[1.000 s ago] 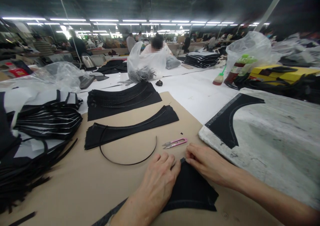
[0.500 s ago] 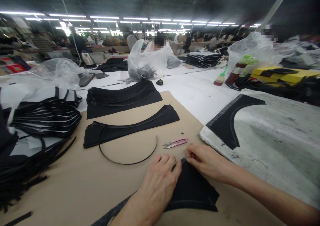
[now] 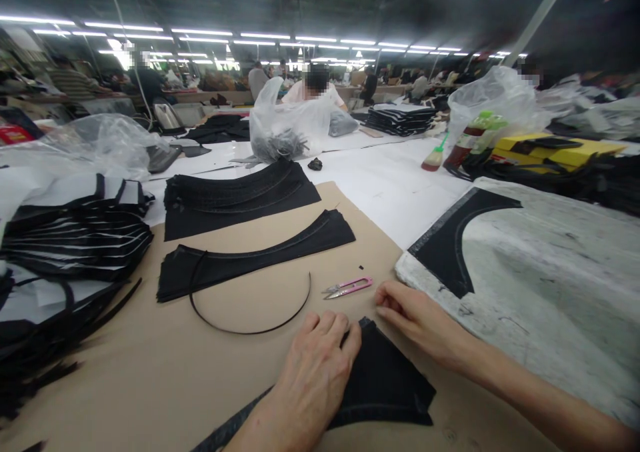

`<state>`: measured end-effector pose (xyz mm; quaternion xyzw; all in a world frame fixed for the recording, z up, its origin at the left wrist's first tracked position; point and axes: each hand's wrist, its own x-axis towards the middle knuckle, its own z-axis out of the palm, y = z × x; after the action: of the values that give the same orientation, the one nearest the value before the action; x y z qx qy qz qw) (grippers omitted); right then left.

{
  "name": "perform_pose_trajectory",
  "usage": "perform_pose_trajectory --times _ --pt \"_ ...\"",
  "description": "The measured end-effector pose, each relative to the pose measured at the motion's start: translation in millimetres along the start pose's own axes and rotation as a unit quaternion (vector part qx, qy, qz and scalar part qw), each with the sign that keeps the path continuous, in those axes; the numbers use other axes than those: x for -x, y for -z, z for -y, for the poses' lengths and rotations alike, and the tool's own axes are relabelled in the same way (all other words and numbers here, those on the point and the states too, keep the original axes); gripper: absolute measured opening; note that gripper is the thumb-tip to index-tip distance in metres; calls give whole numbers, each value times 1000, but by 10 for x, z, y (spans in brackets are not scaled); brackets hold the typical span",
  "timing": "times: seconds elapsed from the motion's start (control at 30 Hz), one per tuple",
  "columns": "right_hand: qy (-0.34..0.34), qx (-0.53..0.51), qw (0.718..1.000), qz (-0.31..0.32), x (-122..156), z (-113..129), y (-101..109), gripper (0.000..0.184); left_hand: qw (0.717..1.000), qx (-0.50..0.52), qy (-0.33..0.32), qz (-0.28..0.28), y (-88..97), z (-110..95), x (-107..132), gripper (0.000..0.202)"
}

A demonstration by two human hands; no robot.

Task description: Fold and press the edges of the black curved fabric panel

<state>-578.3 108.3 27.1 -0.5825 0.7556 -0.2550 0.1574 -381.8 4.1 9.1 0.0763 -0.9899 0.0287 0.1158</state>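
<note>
My left hand (image 3: 315, 365) lies flat, fingers together, pressing on a black fabric piece (image 3: 385, 382) on the brown cardboard sheet (image 3: 150, 379). My right hand (image 3: 413, 319) hovers just past the fabric's far corner, fingers loosely curled and holding nothing I can see. Pink thread snips (image 3: 347, 287) lie a little beyond both hands. A thin black curved strip (image 3: 250, 329) lies to the left of the snips. Behind it a long curved black fabric piece (image 3: 255, 255) rests on the cardboard.
A stack of curved black pieces (image 3: 235, 195) sits further back. Black strips and striped pieces (image 3: 75, 239) pile up at left. A grey-white board (image 3: 550, 272) with a black cut piece (image 3: 450, 249) lies at right. Plastic bags, a glue bottle (image 3: 433, 159) and other people are beyond.
My right hand has lifted off the fabric's corner and shifted slightly right. The left hand stays pressed on the fabric.
</note>
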Motion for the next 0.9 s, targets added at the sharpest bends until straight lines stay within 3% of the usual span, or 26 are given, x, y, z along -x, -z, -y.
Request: perform_pose_trajectory --times 0.27,0.43,0.6,0.73,0.9 --pt "-4 -34 999 4 163 84 -46 4 1000 10 6 9 23 -9 -8 38" --pt "-37 5 999 16 115 141 -100 2 999 35 27 19 -3 -32 -15 39" --pt "-39 8 999 5 81 115 -122 4 994 89 61 -7 31 -68 -24 43" --pt "-46 -3 999 3 70 104 -114 5 997 79 17 -10 33 -140 2 28" --pt "-74 -10 997 20 34 121 -87 6 1000 8 -9 -20 -65 -220 47 36"
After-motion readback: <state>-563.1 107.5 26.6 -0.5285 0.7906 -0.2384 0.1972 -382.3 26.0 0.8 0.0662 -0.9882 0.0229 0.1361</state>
